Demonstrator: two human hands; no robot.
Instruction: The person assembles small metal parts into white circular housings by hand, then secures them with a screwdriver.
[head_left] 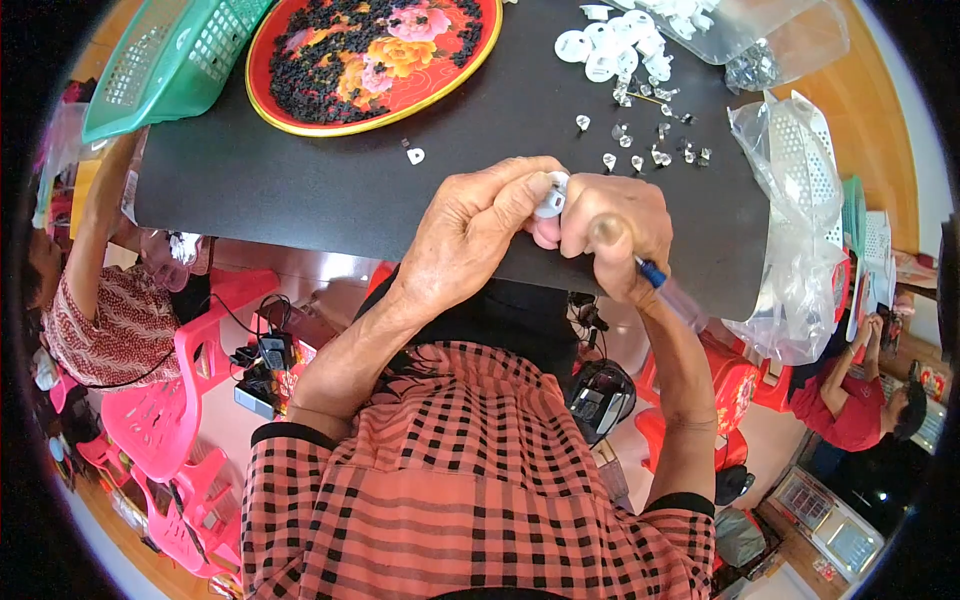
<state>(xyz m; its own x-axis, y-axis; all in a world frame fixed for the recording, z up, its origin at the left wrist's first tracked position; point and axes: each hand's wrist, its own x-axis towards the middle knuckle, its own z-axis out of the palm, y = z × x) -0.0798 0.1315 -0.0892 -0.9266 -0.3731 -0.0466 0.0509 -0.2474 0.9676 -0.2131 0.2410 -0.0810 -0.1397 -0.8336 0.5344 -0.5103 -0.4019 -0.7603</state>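
Observation:
Between the thumb and fingers of my left hand [465,225] is a small white round plastic piece [552,196], held just above the table's near edge. Closed beside it, my right hand [622,225] grips a slim tool with a clear handle and a blue part [672,290]. The tool's handle sticks out toward me; its tip is hidden by the fingers. Beyond my hands lie several small clear pieces with metal bits [650,135] and a heap of white round plastic pieces [612,45]. One small white piece [416,156] lies alone to the left.
A red floral tray [300,125] with many tiny black parts sits on the dark table [300,195], beside a green basket [150,75]. Clear plastic bags [790,250] hang at the right edge. One person [110,310] is at the left, another [850,400] far right.

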